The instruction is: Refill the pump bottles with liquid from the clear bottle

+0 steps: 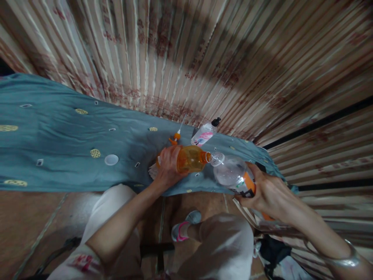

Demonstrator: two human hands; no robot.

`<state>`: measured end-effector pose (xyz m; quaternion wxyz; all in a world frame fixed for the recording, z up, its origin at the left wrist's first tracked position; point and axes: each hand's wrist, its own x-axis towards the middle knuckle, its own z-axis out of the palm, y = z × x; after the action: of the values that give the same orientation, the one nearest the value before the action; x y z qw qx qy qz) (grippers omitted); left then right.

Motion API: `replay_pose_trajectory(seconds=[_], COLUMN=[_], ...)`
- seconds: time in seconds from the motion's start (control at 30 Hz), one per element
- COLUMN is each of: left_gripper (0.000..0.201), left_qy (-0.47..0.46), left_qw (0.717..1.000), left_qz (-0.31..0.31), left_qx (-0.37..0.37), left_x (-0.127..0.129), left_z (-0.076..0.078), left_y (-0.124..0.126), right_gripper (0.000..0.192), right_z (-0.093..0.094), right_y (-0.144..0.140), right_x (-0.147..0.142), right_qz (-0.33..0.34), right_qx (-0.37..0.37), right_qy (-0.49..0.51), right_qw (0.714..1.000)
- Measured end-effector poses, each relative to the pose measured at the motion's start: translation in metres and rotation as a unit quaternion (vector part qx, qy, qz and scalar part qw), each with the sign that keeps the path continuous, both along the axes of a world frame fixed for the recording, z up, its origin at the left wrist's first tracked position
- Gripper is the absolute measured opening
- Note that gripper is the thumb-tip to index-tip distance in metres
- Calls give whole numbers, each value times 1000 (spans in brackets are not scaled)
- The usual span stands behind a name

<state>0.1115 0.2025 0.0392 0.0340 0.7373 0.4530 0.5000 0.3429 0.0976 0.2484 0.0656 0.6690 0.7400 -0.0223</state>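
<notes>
Head view: we look down at a teal-covered counter (58,132) before a striped curtain. Our left hand (167,167) is wrapped around a small orange bottle (190,158), tipped on its side near the counter's front edge, its neck touching the mouth of a clear plastic bottle (230,173). Our right hand (268,192) clasps that clear bottle by its orange-labelled body. The orange bottle holds amber liquid; the clear one looks nearly empty, so light, thin-walled and easily squeezed. Both seem smooth; mid-body holds suit them. A white cap (111,160) lies apart, leftward.
</notes>
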Motion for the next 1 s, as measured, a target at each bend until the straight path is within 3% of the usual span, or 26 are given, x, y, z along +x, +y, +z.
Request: replay_pose_trajectory(seconds=[0.33, 1.0], left_gripper=[92, 95], left_qy=[13, 8], left_qw=[1000, 1000], left_qz=[-11, -28], left_qx=[12, 10], left_x=[-2, -3], left_z=[1, 1], left_y=[-1, -2], right_gripper=[71, 65], right_z=[-2, 3], right_y=[-5, -8], right_x=[10, 6], right_qz=[57, 33], right_qx=[25, 4], right_qy=[-38, -49], right_qw=[997, 998])
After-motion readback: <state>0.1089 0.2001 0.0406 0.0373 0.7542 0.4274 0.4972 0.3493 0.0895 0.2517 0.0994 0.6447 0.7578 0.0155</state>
